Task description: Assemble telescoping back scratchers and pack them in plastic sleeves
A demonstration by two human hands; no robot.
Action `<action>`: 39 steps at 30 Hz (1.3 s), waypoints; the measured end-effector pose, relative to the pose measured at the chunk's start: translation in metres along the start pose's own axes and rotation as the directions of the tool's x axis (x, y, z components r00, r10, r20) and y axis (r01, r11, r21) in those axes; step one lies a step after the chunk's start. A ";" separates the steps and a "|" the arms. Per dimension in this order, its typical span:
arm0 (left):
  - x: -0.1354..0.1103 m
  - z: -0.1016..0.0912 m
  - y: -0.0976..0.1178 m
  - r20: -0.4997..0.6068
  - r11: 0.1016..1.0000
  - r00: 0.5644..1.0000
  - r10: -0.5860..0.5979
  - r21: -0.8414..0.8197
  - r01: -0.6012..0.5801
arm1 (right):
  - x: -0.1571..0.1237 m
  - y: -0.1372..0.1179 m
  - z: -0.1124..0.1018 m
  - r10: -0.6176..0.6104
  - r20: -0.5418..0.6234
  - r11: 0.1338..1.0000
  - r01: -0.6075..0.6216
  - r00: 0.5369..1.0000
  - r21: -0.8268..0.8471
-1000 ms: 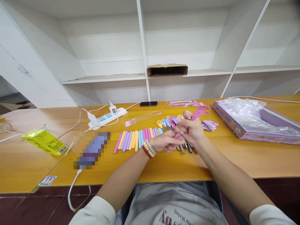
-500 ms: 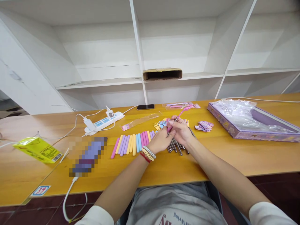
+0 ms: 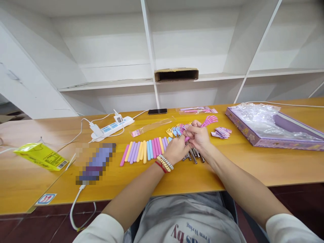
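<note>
My right hand (image 3: 199,136) is closed around a pink stick ending in a small hand-shaped claw (image 3: 209,120) that points up and right. My left hand (image 3: 177,149), with beaded bracelets on its wrist, pinches the lower pink end of the same stick. Both hands meet above a bundle of metal rods (image 3: 194,156) lying on the wooden table (image 3: 253,165). Just left of them lies a row of pastel sleeves (image 3: 144,150), pink, purple, yellow and blue. Small coloured claw heads (image 3: 175,130) lie behind my hands.
A purple box with clear plastic wrap (image 3: 273,126) sits at the right. Small purple packets (image 3: 222,132), a clear bag (image 3: 151,127), a phone (image 3: 157,111), a white power strip (image 3: 112,127) and a yellow carton (image 3: 40,156) lie around. White shelves with a cardboard box (image 3: 176,74) stand behind.
My hands dropped from in front of me to the table, then came back slightly. The claw stick stays in my right hand and its head now points right again.
</note>
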State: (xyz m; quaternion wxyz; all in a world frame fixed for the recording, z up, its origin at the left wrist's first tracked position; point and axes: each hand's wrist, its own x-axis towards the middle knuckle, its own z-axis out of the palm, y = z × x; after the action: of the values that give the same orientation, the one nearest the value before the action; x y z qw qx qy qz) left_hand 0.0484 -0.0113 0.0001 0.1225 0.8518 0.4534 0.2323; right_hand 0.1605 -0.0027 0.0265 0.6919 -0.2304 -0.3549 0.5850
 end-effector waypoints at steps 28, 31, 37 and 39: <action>-0.006 -0.012 0.001 -0.028 0.996 0.996 -0.090 -0.019 0.089 | 0.011 -0.002 -0.010 0.011 -0.060 0.978 0.002 0.998 0.207; -0.005 -0.009 -0.001 -0.051 0.994 0.993 -0.107 -0.028 0.106 | 0.012 0.003 -0.015 0.065 0.014 0.979 -0.066 0.998 0.191; -0.004 -0.010 -0.005 -0.010 0.996 0.996 -0.083 -0.038 0.083 | 0.007 0.007 -0.016 0.140 0.206 0.978 -0.168 0.969 0.127; -0.003 -0.010 -0.005 -0.006 0.996 0.997 -0.082 -0.016 0.082 | 0.006 0.007 -0.015 0.126 0.184 0.980 -0.151 0.975 0.129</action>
State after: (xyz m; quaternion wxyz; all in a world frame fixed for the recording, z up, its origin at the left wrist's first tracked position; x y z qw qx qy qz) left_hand 0.0385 -0.0114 0.0055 0.1370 0.8306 0.4867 0.2334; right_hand 0.1676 0.0062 0.0136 0.6302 -0.1524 -0.3548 0.6736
